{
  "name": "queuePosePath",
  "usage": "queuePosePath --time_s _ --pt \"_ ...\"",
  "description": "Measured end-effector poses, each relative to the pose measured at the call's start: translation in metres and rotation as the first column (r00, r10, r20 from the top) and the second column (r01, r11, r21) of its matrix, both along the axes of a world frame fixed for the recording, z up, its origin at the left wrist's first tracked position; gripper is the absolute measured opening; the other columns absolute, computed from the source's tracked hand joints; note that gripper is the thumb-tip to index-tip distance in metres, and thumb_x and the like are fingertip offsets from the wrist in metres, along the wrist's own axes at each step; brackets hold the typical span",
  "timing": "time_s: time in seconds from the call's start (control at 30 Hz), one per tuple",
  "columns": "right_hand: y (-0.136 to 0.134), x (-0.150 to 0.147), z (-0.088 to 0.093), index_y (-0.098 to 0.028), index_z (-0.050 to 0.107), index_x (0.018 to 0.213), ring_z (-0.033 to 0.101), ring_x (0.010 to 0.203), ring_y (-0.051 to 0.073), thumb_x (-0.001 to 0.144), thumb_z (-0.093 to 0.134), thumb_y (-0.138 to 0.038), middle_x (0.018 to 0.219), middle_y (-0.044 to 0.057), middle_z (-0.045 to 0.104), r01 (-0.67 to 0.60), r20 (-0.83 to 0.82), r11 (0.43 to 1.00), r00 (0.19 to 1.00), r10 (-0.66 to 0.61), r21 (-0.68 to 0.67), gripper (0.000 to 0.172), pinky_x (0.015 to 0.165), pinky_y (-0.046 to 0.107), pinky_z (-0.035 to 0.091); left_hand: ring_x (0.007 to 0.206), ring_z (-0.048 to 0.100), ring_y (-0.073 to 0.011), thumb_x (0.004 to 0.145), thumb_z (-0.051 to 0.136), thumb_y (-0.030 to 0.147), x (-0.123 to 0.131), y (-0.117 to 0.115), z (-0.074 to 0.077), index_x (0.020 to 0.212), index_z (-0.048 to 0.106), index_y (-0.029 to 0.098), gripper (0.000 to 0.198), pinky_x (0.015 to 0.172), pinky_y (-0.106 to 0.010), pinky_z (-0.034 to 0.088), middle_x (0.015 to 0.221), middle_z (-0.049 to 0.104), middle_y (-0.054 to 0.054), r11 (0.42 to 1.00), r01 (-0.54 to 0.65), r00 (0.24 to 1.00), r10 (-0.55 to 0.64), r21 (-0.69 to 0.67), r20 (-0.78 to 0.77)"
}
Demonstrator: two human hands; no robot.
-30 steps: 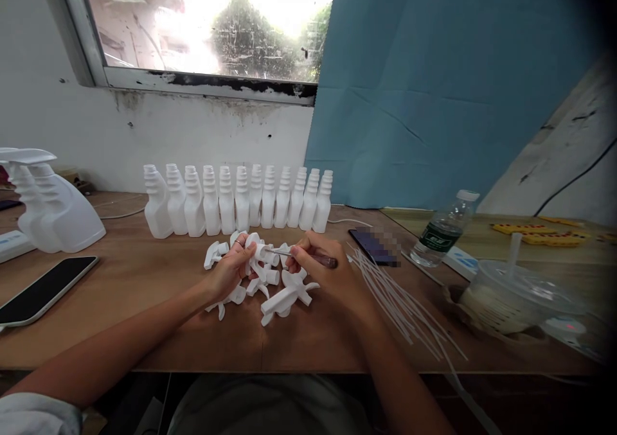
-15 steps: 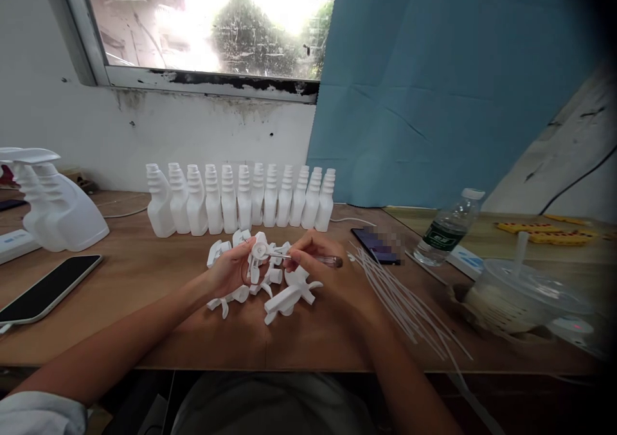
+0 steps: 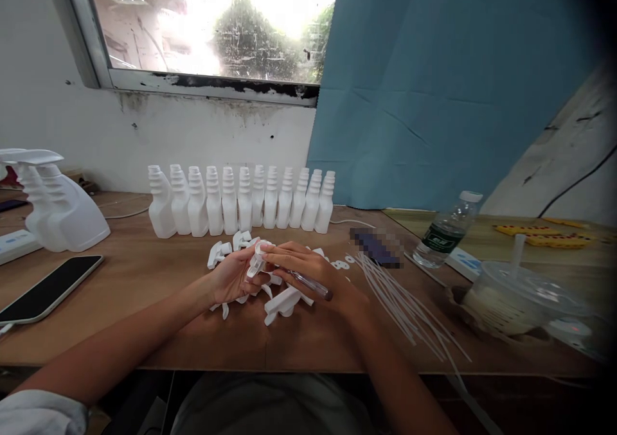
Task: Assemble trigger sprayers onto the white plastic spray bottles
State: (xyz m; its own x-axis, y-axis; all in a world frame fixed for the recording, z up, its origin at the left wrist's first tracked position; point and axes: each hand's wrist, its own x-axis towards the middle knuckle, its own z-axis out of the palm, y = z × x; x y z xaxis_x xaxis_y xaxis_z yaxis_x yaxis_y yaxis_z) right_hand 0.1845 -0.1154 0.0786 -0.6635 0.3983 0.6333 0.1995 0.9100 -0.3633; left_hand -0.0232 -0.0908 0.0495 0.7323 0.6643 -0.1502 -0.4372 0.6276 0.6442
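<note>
My left hand (image 3: 231, 275) is closed around a white trigger spray head (image 3: 256, 263), its round collar turned up toward me. Against that collar press the fingertips of my right hand (image 3: 308, 265). A screwdriver with a clear, brown-ended handle (image 3: 311, 285) lies tucked in the right hand, its handle pointing down to the right; its tip is hidden. Below and around both hands lie several loose white spray heads (image 3: 284, 303), partly covered by the fingers. Small white rings (image 3: 341, 265) rest just right of my right hand.
Behind the hands stands a row of several white bottles (image 3: 231, 207). Thin white tubes (image 3: 405, 300) lie at right, near a phone (image 3: 378, 247), a water bottle (image 3: 446, 232) and a lidded cup (image 3: 511, 300). At left are another phone (image 3: 51, 287) and larger spray bottles (image 3: 67, 210).
The screwdriver has swung away from the spray head's collar, and its handle now points down to the right. My right fingers have moved left onto the collar.
</note>
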Motion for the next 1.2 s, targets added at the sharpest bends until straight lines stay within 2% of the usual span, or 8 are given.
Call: queuePosePath --time_s 0.2,0.3,0.43,0.53,0.63,0.83,1.0,1.2 --pt "-0.008 0.009 0.014 -0.029 0.061 0.127 0.060 0.118 0.021 0.097 0.048 -0.024 0.129 0.004 0.064 0.084 -0.083 0.994 0.992 -0.090 -0.076 0.033 0.099 0.038 0.051 0.045 0.042 -0.0068 0.086 0.062 0.048 -0.009 0.011 -0.002 0.087 0.060 0.014 0.034 0.035 -0.016 0.026 0.073 0.058 -0.004 0.955 -0.112 0.970 0.165 0.276 -0.177" --pt "-0.009 0.028 0.026 -0.028 0.068 0.116 0.063 0.113 0.023 0.096 0.051 -0.030 0.121 0.004 0.068 0.289 -0.109 0.946 0.946 -0.306 -0.149 0.027 0.096 0.037 0.051 0.049 0.047 -0.0099 0.083 0.065 0.050 -0.025 0.022 0.002 0.091 0.059 0.017 0.034 0.043 -0.020 0.035 0.069 0.056 0.000 0.739 -0.166 0.826 0.465 0.653 -0.317" --pt "0.006 0.063 0.028 -0.023 0.074 0.101 0.069 0.091 0.025 0.092 0.052 -0.041 0.103 0.004 0.074 0.622 0.044 0.744 0.774 -0.632 -0.245 0.030 0.074 0.032 0.053 0.055 0.048 -0.0119 0.082 0.066 0.049 -0.046 0.033 0.008 0.097 0.067 0.018 0.034 0.053 -0.022 0.036 0.066 0.058 0.002 0.415 0.087 0.510 0.763 0.906 -0.399" --pt "0.019 0.087 0.022 -0.021 0.075 0.095 0.069 0.081 0.025 0.090 0.052 -0.046 0.094 0.004 0.075 0.712 0.215 0.657 0.702 -0.679 -0.248 0.035 0.070 0.032 0.051 0.055 0.048 -0.0134 0.083 0.062 0.049 -0.054 0.038 0.007 0.101 0.071 0.019 0.036 0.054 -0.024 0.034 0.068 0.063 0.000 0.316 0.220 0.379 0.844 0.923 -0.380" --pt "0.026 0.102 0.017 -0.021 0.075 0.094 0.068 0.089 0.027 0.088 0.053 -0.051 0.097 0.005 0.075 0.693 0.233 0.654 0.720 -0.654 -0.305 0.037 0.075 0.033 0.052 0.063 0.054 -0.0162 0.084 0.061 0.049 -0.054 0.040 0.003 0.103 0.073 0.020 0.037 0.059 -0.025 0.038 0.082 0.068 -0.004 0.235 0.310 0.369 0.864 0.922 -0.344" --pt "0.032 0.115 0.012 -0.022 0.074 0.090 0.070 0.087 0.027 0.087 0.052 -0.053 0.093 0.007 0.075 0.691 0.247 0.638 0.720 -0.649 -0.340 0.039 0.074 0.033 0.052 0.067 0.058 -0.0189 0.084 0.060 0.047 -0.051 0.041 -0.005 0.105 0.075 0.024 0.035 0.064 -0.026 0.042 0.076 0.066 -0.004 0.144 0.384 0.403 0.862 0.912 -0.306" --pt "0.040 0.122 0.004 -0.020 0.075 0.085 0.069 0.076 0.026 0.084 0.053 -0.057 0.077 0.005 0.074 0.786 0.305 0.563 0.618 -0.725 -0.255 0.043 0.062 0.030 0.049 0.084 0.061 -0.0222 0.088 0.056 0.046 -0.054 0.046 -0.009 0.110 0.073 0.025 0.035 0.067 -0.026 0.044 0.100 0.070 -0.007 0.145 0.426 0.424 0.840 0.893 -0.338" --pt "0.039 0.119 0.005 -0.021 0.074 0.082 0.067 0.072 0.023 0.084 0.053 -0.057 0.071 0.004 0.072 0.759 0.283 0.598 0.651 -0.704 -0.258 0.042 0.062 0.029 0.047 0.082 0.061 -0.0216 0.088 0.056 0.046 -0.058 0.049 -0.011 0.111 0.072 0.025 0.035 0.069 -0.027 0.046 0.100 0.070 -0.008 0.136 0.427 0.442 0.831 0.894 -0.338"
